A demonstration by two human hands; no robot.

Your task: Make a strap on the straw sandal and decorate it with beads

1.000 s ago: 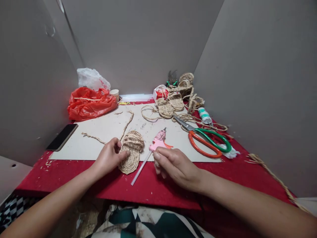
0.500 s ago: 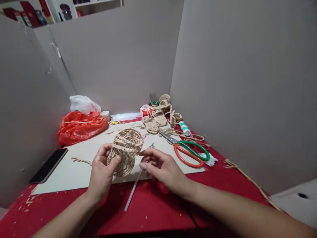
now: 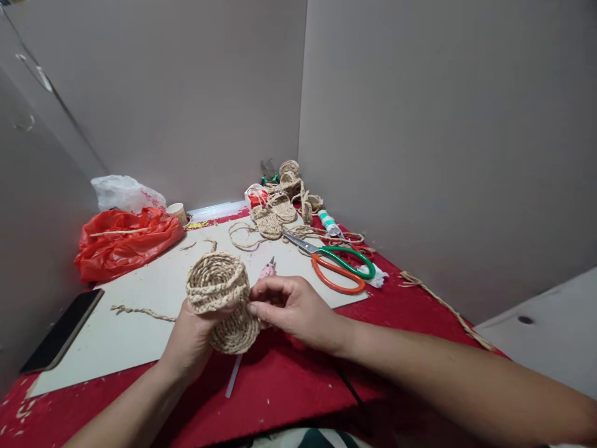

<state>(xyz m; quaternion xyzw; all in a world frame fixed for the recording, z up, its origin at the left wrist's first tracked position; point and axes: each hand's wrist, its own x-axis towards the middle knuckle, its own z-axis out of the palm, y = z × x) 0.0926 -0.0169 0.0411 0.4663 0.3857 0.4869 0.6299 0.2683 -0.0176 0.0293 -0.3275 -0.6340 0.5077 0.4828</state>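
Observation:
My left hand (image 3: 193,336) is closed around a small woven straw slipper (image 3: 236,330), its rounded braided strap toward the far left and its sole toward me. On the slipper's right edge, my right hand (image 3: 293,308) pinches with thumb and forefinger; its other fingers curl inward. A pink glue gun (image 3: 268,269) with a metal tip lies just behind my right hand, partly hidden. Its clear glue stick (image 3: 233,378) shows below the slipper. A loose braided straw end (image 3: 144,311) sticks out left of my left hand.
Large scissors (image 3: 333,261) with green and orange handles lie to the right. More straw slippers (image 3: 268,222) and cord sit behind them. A red plastic bag (image 3: 125,246), paper cup (image 3: 176,211) and phone (image 3: 63,330) are at left, around a pale board (image 3: 105,348). Grey partitions enclose the table.
The slipper has been tilted and moved, its strap end now facing up more. My right hand has closed in on its edge. The camera view has turned right.

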